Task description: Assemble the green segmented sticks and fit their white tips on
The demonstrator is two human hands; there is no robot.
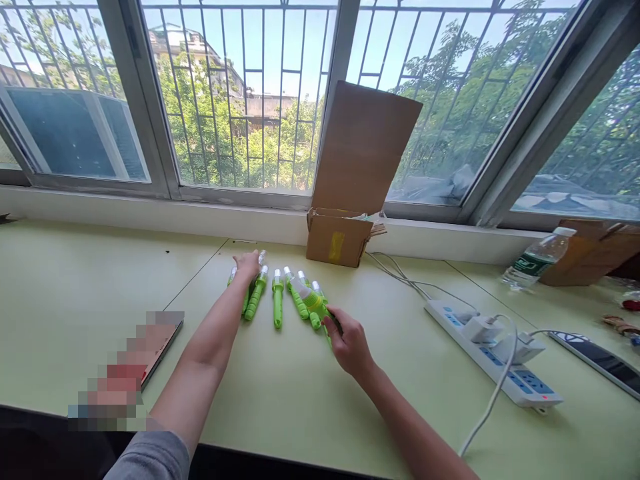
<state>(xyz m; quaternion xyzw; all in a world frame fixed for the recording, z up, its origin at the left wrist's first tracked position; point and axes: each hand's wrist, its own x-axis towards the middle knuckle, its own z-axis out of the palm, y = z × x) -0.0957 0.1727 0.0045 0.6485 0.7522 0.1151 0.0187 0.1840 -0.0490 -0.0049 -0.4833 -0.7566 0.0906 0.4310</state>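
My right hand (347,339) is closed around the handle of a green tool with a ribbed yellow-green collar and a translucent whitish head (302,289), tilted up and leftward. Beyond it, my left hand (247,264) is curled over the far ends of the row, beside a small clear piece (263,256); whatever its fingers grip is mostly hidden. Several similar green-handled tools with pale tips lie fanned out between the hands, among them a middle one (277,301) and one close to my left wrist (257,297). Their exact kind cannot be made out.
An open cardboard box (325,241) stands against the window sill. To the right are a power strip (493,360) with plugs and cables, a phone (597,360) and a water bottle (537,261). A pixelated flat item (133,370) lies left of my forearm on the table (90,287).
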